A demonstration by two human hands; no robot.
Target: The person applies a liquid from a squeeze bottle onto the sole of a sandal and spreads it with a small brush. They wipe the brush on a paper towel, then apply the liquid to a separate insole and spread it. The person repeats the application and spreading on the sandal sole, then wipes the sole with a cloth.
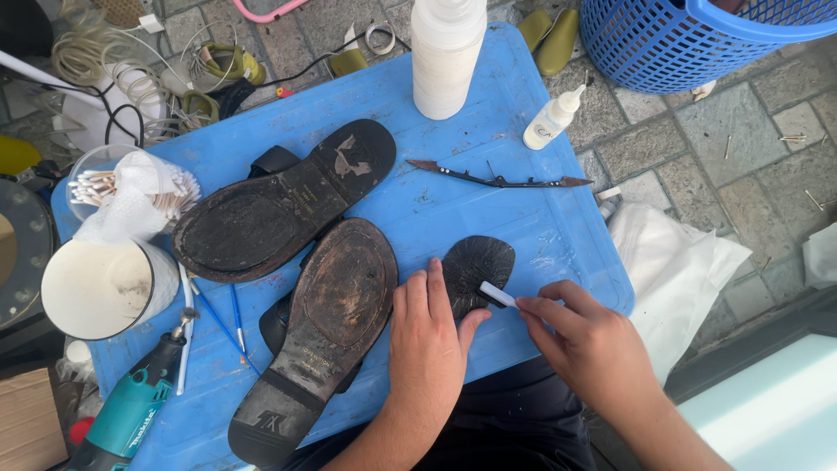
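Note:
A small black rubber sole piece (478, 264) lies on a blue plastic board (453, 187). My left hand (427, 344) rests flat on the board, its fingers pressing the piece's left edge. My right hand (586, 342) pinches a short white stick (498, 294) whose tip touches the piece's lower right edge. Left of my left hand, a worn sandal (323, 327) lies sole up, and a second sole-up sandal (283, 201) lies above it.
A tall white bottle (446, 54) and a small white glue bottle (551, 119) stand at the board's far edge. A thin dark strap (497, 180) lies mid-board. A cotton-swab jar (122, 194), white cup (106, 288) and teal rotary tool (131, 410) sit left; a blue basket (689, 39) upper right.

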